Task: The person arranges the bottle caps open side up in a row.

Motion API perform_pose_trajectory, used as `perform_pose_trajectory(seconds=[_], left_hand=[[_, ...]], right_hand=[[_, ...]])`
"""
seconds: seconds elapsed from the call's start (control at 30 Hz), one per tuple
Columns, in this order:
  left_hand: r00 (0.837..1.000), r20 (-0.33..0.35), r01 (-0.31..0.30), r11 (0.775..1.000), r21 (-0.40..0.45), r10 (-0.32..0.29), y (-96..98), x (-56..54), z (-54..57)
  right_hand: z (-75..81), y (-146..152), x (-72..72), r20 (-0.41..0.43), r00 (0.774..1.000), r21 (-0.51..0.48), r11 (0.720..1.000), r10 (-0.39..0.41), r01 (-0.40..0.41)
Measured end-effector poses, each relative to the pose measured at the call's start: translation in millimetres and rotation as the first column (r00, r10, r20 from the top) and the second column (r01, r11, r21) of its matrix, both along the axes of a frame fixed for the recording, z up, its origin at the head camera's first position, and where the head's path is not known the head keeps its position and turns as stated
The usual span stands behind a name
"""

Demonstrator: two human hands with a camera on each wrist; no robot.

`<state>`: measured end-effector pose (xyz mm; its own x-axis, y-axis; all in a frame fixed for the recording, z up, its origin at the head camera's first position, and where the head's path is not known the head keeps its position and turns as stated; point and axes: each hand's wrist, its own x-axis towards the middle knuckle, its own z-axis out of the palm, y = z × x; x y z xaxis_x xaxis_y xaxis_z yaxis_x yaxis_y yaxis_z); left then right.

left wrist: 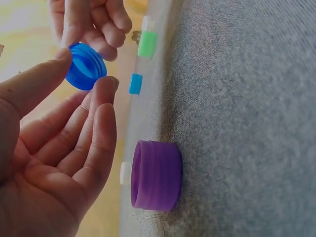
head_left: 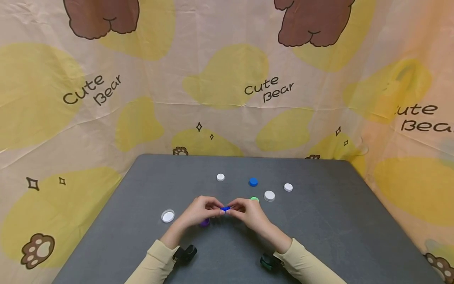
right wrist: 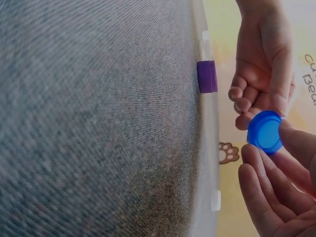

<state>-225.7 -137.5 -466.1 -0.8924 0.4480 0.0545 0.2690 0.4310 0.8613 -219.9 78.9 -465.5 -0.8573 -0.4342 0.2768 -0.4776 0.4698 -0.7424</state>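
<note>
A: Centre of the head view, just below the middle, and both hands are meeting on one thing: a small round blue plastic cap with a ridged edge [right wrist: 266, 132]!

B: And how are they gripping it?

A: The left hand [head_left: 198, 212] is pinching it by the rim, thumb on one side, fingertip on the other, the gap spanning just the cap's width. The right hand [head_left: 250, 215] is doing likewise from its own side, and the cap is hanging clear above the grey fabric-textured table [head_left: 337, 221].

B: Which way is it facing?

A: In the right wrist view, its hollow inside is showing, right of centre.

B: What's lying around them?

A: A deep purple plastic cap [left wrist: 157, 176] is sitting low in the left wrist view; from the head it is peeking out below the left hand. A bright green cap [head_left: 254, 199] is half hiding behind the right hand.

B: And further out?

A: A wide white cap with a raised rim [head_left: 168, 216] is resting at left, a flat blue cap [head_left: 253, 182] right of centre, and a larger white disc-like cap [head_left: 269, 195] is lying just below and right of that one.
</note>
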Motion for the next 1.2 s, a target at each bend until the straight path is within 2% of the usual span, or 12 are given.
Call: perform_pose_trajectory(seconds=[0.27, 0.47, 0.67, 0.97, 1.07, 1.2], left_hand=[[1.000, -0.007, -0.017, 0.998, 0.057, 0.017, -1.4, -1.0, -2.8], [0.997, -0.070, -0.034, 0.999, 0.024, 0.035, -0.1, 0.8, -0.5], [0.989, -0.143, -0.031, 0.999, 0.022, 0.034, 1.3, 4.4, 2.5], [0.990, -0.138, -0.027, 0.999, 0.045, 0.033, 3.6, 7.3, 0.3], [0.990, -0.135, -0.028, 0.999, 0.040, 0.033, 6.0, 13.2, 8.0], [0.990, -0.137, -0.015, 0.999, 0.041, 0.021, 8.4, 24.2, 26.1]], right_hand=[[0.6, -1.7, -0.9, -0.005, 1.000, -0.022, 1.000, -0.005, 0.005], [0.2, -2.6, -1.2, 0.018, 1.000, -0.032, 0.999, -0.023, 0.024], [-1.8, -3.6, -0.1, 0.108, 0.994, -0.065, 0.997, -0.023, 0.031], [-3.7, -3.8, -0.5, 0.251, 0.968, -0.144, 0.989, -0.004, 0.042], [-4.3, -3.9, -0.9, 0.276, 0.961, -0.149, 0.988, -0.007, 0.050], [-4.5, -4.2, -1.7, 0.306, 0.952, -0.154, 0.986, -0.008, 0.058]])
